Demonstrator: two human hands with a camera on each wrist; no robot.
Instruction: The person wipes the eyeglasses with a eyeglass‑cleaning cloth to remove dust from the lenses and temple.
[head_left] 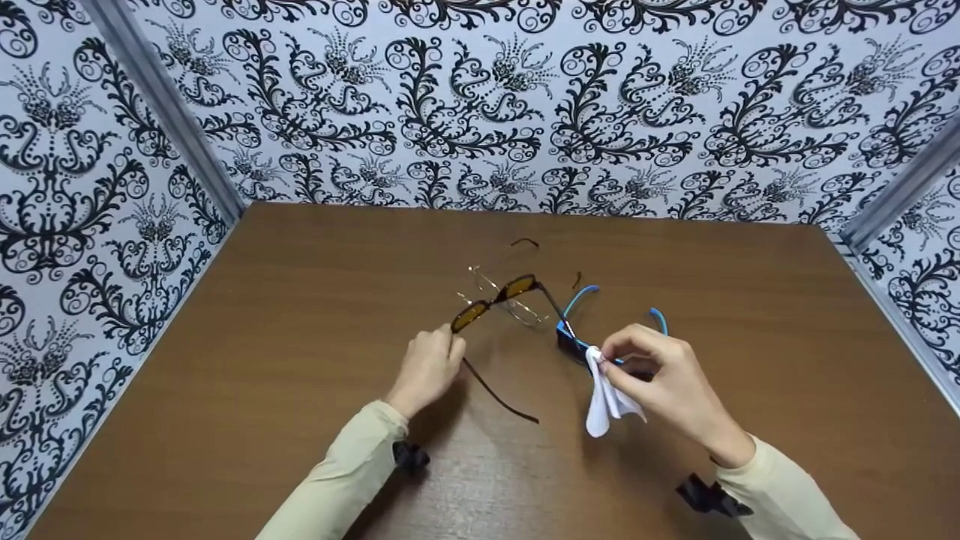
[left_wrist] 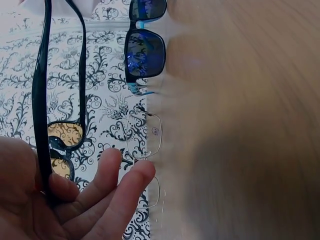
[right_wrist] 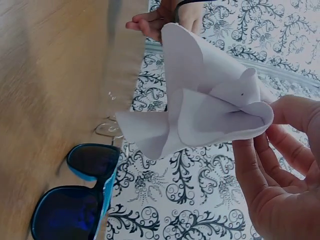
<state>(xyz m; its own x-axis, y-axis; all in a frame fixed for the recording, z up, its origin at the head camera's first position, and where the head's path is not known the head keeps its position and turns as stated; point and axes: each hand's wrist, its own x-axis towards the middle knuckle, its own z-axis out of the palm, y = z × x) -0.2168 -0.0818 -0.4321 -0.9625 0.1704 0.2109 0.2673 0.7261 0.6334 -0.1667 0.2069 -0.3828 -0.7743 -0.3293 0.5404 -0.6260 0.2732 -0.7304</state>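
Black-framed glasses with yellow-brown lenses [head_left: 517, 287] are raised above the table. My left hand [head_left: 429, 369] grips them near one hinge, and the temple on that side reaches down to the right. In the left wrist view a dark temple [left_wrist: 41, 100] passes between thumb and fingers. My right hand [head_left: 675, 379] pinches a folded white cloth [head_left: 598, 412] at the end of the other temple [head_left: 553, 306]. Whether the cloth wraps that temple's tip is hidden. The cloth [right_wrist: 210, 115] hangs in loose folds in the right wrist view.
Behind the held glasses, thin wire-framed glasses [left_wrist: 161, 131] lie on the brown table [head_left: 315, 277]. Dark sunglasses with blue temples [head_left: 577, 300] stand just beyond my right hand, partly covered by it. Patterned walls [head_left: 480, 97] enclose the table's back and sides.
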